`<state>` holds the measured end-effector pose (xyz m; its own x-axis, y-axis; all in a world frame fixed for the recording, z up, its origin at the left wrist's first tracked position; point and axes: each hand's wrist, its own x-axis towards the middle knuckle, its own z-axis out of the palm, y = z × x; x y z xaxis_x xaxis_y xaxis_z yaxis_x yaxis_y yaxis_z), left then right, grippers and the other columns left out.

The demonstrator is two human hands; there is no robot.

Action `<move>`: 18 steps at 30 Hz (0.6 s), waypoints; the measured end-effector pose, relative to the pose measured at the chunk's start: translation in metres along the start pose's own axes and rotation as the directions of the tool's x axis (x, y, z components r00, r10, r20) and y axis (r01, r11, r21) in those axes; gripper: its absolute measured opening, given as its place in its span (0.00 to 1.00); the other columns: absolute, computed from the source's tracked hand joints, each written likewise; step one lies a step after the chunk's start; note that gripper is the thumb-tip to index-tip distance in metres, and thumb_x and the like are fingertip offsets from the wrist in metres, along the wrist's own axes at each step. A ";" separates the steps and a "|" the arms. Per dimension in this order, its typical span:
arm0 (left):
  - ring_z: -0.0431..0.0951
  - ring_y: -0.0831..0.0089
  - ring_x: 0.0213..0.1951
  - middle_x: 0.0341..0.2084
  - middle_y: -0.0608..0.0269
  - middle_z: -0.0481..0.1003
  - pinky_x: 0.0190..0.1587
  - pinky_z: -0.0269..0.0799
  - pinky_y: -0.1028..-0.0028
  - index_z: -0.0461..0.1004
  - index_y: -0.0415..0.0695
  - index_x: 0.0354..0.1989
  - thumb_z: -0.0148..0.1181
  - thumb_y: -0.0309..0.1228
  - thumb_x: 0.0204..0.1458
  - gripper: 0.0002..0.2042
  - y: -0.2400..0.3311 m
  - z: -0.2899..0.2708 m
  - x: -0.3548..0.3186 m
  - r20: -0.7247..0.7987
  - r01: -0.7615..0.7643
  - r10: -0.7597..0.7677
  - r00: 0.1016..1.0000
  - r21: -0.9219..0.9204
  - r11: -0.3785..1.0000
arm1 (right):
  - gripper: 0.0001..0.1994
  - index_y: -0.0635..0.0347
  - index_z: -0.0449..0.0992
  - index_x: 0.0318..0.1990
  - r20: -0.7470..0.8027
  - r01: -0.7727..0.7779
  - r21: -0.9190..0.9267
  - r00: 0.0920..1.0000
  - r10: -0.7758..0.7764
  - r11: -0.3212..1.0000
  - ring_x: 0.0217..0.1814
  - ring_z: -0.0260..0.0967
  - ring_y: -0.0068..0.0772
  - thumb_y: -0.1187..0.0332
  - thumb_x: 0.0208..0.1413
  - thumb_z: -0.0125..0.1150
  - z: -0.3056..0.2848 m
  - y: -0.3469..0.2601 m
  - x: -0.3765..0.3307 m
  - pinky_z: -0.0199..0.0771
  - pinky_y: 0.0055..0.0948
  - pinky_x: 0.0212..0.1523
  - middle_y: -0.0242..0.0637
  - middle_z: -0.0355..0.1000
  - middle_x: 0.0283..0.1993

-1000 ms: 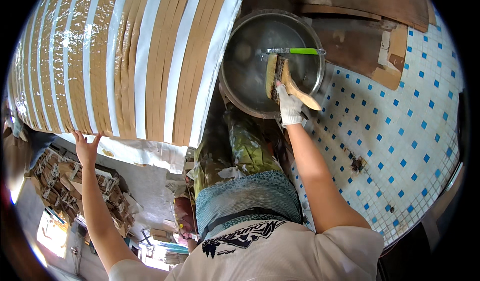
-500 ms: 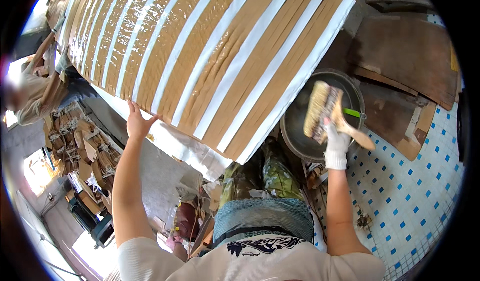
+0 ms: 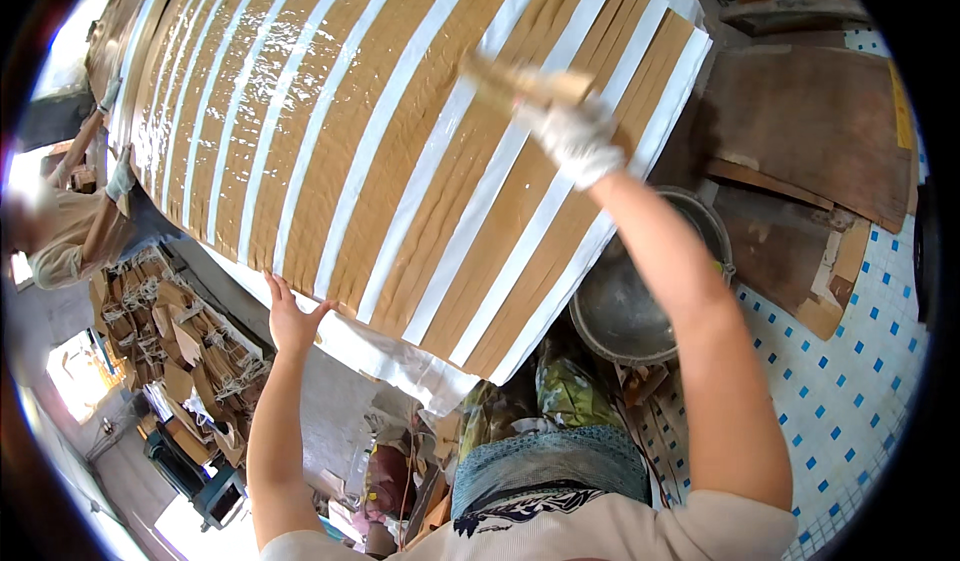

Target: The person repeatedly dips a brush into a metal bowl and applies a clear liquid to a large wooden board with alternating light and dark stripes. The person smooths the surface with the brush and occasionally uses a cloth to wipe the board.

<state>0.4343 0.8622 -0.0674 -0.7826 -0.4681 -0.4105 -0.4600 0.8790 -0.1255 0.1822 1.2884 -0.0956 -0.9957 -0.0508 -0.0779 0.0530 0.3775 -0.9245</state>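
Right hand (image 3: 572, 143), gloved, is gripping the brush (image 3: 530, 83), both blurring; the brush is lying just ahead of the knuckles, over the strips (image 3: 420, 261), bristle contact not showing

Brush is probably handling light, stiff in its back, softer in the bristles, slippery if wet; the wooden part is offering the surest hold

Left hand (image 3: 294, 321), bare, is resting spread-fingered at the strips' near edge, clasping nothing visibly; the hands are staying well apart

Between the hands, brown strips are alternating with white bands, glossing toward the left; likely thin, limp, slick and easily torn when damp, so the edge is looking the kindest place to hold

White sheet (image 3: 395, 359) is hanging just right of the left hand

Basin (image 3: 615, 311) is standing partly beneath the right forearm; tiled floor (image 3: 850, 381) is spreading to its right, boards (image 3: 800, 126) lying beyond

Cardboard (image 3: 180, 331) is piling left of the left hand; farther, a co-worker (image 3: 75, 226) is standing at the strips' far end
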 end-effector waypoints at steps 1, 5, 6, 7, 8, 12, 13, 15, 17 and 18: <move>0.70 0.50 0.61 0.73 0.41 0.43 0.55 0.74 0.65 0.49 0.24 0.68 0.76 0.56 0.33 0.61 0.001 0.001 0.002 -0.006 -0.009 0.009 1.000 -0.012 1.000 | 0.15 0.50 0.81 0.46 -0.041 0.043 -0.306 0.997 -0.058 0.951 0.47 0.76 0.39 0.56 0.53 0.67 -0.017 0.006 0.029 0.75 0.35 0.49 0.37 0.79 0.43; 0.67 0.49 0.63 0.72 0.39 0.43 0.56 0.73 0.65 0.50 0.25 0.68 0.77 0.55 0.33 0.60 0.003 0.000 0.007 -0.043 -0.051 0.049 0.998 -0.040 0.998 | 0.25 0.57 0.81 0.40 -0.098 0.060 -0.667 0.981 -0.168 0.743 0.36 0.77 0.50 0.42 0.58 0.56 -0.064 0.002 0.105 0.76 0.44 0.38 0.47 0.79 0.32; 0.67 0.48 0.62 0.73 0.42 0.42 0.55 0.73 0.64 0.50 0.25 0.68 0.77 0.53 0.33 0.60 0.002 -0.002 0.005 -0.032 -0.048 0.047 0.998 -0.021 0.999 | 0.24 0.57 0.81 0.41 -0.085 0.061 -0.570 0.988 -0.133 0.819 0.37 0.77 0.50 0.43 0.58 0.56 -0.062 -0.008 0.099 0.76 0.43 0.40 0.46 0.79 0.34; 0.68 0.47 0.62 0.74 0.44 0.40 0.55 0.74 0.63 0.50 0.25 0.68 0.78 0.51 0.34 0.59 0.000 -0.003 0.002 -0.026 -0.036 0.036 0.999 -0.002 0.999 | 0.24 0.56 0.81 0.42 -0.059 0.069 -0.462 0.992 -0.108 0.884 0.39 0.76 0.50 0.43 0.58 0.56 -0.047 -0.017 0.087 0.75 0.42 0.41 0.46 0.79 0.35; 0.68 0.47 0.62 0.74 0.45 0.40 0.54 0.74 0.62 0.49 0.25 0.68 0.78 0.50 0.34 0.59 -0.001 -0.005 0.002 -0.023 -0.041 0.040 0.999 -0.065 0.997 | 0.20 0.54 0.79 0.45 -0.002 0.136 -0.361 0.989 -0.147 0.923 0.42 0.76 0.45 0.47 0.58 0.58 -0.034 -0.018 0.071 0.76 0.40 0.44 0.44 0.78 0.38; 0.69 0.46 0.60 0.74 0.45 0.39 0.54 0.74 0.62 0.48 0.25 0.69 0.79 0.48 0.33 0.59 -0.003 -0.001 0.002 -0.038 -0.025 0.021 0.999 -0.104 0.994 | 0.19 0.48 0.75 0.53 0.307 0.367 -0.253 0.908 -0.285 0.895 0.51 0.75 0.37 0.53 0.58 0.63 -0.003 0.009 0.058 0.76 0.36 0.50 0.37 0.77 0.47; 0.69 0.47 0.60 0.74 0.45 0.40 0.55 0.74 0.63 0.48 0.26 0.69 0.79 0.47 0.33 0.59 -0.009 0.005 0.000 -0.057 -0.036 0.030 0.998 -0.119 0.992 | 0.18 0.48 0.76 0.52 0.261 0.204 -0.255 0.956 -0.136 0.945 0.50 0.74 0.37 0.53 0.58 0.63 -0.009 -0.007 0.072 0.76 0.35 0.50 0.36 0.77 0.46; 0.69 0.47 0.61 0.74 0.44 0.40 0.56 0.73 0.64 0.48 0.26 0.69 0.80 0.46 0.32 0.60 -0.015 0.011 0.000 -0.088 -0.078 0.066 0.994 -0.143 0.987 | 0.22 0.52 0.79 0.48 0.137 0.104 -0.455 0.990 -0.046 0.884 0.46 0.75 0.42 0.45 0.58 0.58 -0.032 -0.014 0.115 0.75 0.37 0.47 0.40 0.78 0.43; 0.69 0.50 0.62 0.74 0.45 0.41 0.58 0.72 0.66 0.47 0.27 0.69 0.81 0.41 0.32 0.59 0.009 -0.004 0.004 -0.047 -0.036 0.025 0.999 -0.240 0.970 | 0.27 0.56 0.79 0.46 -0.032 0.129 -0.657 0.980 -0.198 0.743 0.44 0.77 0.47 0.40 0.58 0.55 -0.059 0.014 0.172 0.75 0.41 0.46 0.44 0.79 0.42; 0.69 0.51 0.62 0.74 0.45 0.41 0.59 0.72 0.66 0.47 0.27 0.69 0.81 0.40 0.32 0.59 0.006 0.000 0.007 -0.076 -0.081 0.065 0.995 -0.230 0.970 | 0.26 0.56 0.79 0.46 -0.124 0.137 -0.672 0.948 -0.293 0.728 0.44 0.77 0.48 0.41 0.58 0.56 -0.076 0.025 0.196 0.74 0.44 0.47 0.44 0.79 0.41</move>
<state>0.4256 0.8643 -0.0716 -0.8404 -0.4155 -0.3478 -0.4792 0.8696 0.1191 -0.0176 1.3578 -0.1052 -0.9690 -0.0438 0.2432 -0.1489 0.8891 -0.4329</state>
